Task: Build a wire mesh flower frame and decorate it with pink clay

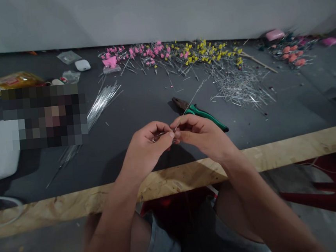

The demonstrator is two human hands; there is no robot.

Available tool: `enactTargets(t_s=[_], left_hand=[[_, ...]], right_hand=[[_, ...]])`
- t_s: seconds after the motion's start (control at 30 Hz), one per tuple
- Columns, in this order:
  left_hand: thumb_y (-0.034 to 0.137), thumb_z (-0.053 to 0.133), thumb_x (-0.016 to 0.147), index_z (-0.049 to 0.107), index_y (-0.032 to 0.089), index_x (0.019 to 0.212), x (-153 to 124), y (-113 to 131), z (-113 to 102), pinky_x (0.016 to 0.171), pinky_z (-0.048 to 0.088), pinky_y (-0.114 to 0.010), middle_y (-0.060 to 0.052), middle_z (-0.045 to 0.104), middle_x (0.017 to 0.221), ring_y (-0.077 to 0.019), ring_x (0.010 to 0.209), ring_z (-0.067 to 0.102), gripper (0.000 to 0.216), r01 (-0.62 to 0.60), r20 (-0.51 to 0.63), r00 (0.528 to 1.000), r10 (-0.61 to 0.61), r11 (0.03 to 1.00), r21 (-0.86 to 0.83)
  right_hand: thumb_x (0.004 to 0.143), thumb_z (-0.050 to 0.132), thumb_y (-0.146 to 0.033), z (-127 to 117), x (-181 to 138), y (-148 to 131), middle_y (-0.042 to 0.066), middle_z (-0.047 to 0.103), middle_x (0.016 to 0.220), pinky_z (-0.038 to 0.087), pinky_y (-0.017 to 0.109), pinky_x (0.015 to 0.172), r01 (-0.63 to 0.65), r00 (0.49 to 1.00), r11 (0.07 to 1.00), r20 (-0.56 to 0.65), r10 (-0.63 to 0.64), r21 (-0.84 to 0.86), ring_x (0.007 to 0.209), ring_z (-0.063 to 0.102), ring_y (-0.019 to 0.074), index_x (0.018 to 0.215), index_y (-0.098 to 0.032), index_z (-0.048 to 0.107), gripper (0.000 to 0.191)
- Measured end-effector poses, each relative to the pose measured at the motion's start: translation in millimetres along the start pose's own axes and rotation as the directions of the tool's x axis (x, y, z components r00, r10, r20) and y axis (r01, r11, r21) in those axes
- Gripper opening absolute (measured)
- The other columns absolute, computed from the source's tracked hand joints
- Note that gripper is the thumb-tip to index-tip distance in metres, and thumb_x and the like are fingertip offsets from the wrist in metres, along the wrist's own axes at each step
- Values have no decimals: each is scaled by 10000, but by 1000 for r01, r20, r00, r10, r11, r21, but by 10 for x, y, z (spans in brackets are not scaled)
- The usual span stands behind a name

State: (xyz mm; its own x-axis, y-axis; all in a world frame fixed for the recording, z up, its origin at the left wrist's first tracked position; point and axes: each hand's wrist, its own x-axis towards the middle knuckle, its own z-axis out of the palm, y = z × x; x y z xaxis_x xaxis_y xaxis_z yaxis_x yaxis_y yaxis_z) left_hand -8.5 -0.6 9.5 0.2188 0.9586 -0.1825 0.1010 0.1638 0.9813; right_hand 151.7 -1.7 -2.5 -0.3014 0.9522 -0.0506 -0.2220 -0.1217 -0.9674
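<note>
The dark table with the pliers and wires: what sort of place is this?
Probably a small craft workshop: green-handled pliers, a bundle of straight silvery wires and many yellow-tipped stems lie on the table.

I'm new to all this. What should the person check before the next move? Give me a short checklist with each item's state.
1. Right hand has a grip on the thin wire: ok, pinched between thumb and fingers.
2. Left hand has a grip too: ok, its fingertips are closed on thin wire beside the right's.
3. Wire between the fingertips is neat: cannot tell, the fingers cover it.
4. Pliers within reach: probably ok, lying on the table just beyond the right hand.
5. Pink-tipped stems separate from yellow-tipped stems: not ok, they mingle where they meet.
</note>
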Motion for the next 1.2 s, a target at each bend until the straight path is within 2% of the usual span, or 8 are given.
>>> enactTargets(t_s=[0.27, 0.77, 1.03, 1.2], left_hand=[[212, 613, 771, 610, 181, 746, 26, -4, 0, 556, 387, -200, 39, 592, 649, -73, 572, 506, 40, 37, 67, 997, -33, 998, -51], [181, 605, 732, 597, 178, 750, 37, -30, 30, 532, 368, -200, 44, 558, 619, -72, 544, 479, 20, 58, 51, 997, -56, 997, -45], [150, 602, 718, 587, 177, 721, 59, -15, 130, 581, 403, -203, 44, 579, 654, -72, 587, 511, 31, 80, 66, 995, -70, 983, -164], [151, 621, 718, 593, 169, 718, 65, -5, 141, 588, 417, -199, 41, 599, 666, -67, 595, 527, 34, 117, 116, 989, -88, 956, -268]], right_hand=[[766, 683, -158, -33, -2, 30, -44, 612, 747, 460, 256, 725, -32, 999, 998, 2, 32, 50, 704, 570, 80, 879, -210, 655, 128], [754, 685, -153, -49, -13, 18, -45, 616, 738, 458, 260, 718, -61, 998, 995, 5, 61, 81, 698, 570, 79, 866, -207, 653, 128], [729, 658, -115, -32, -46, -52, -54, 619, 694, 460, 259, 671, -61, 995, 996, -71, 66, 70, 664, 578, 82, 821, -202, 634, 129], [715, 630, -74, -26, -46, -77, -65, 604, 678, 461, 243, 673, -27, 998, 994, -55, 32, 102, 643, 565, 66, 804, -193, 629, 148]])
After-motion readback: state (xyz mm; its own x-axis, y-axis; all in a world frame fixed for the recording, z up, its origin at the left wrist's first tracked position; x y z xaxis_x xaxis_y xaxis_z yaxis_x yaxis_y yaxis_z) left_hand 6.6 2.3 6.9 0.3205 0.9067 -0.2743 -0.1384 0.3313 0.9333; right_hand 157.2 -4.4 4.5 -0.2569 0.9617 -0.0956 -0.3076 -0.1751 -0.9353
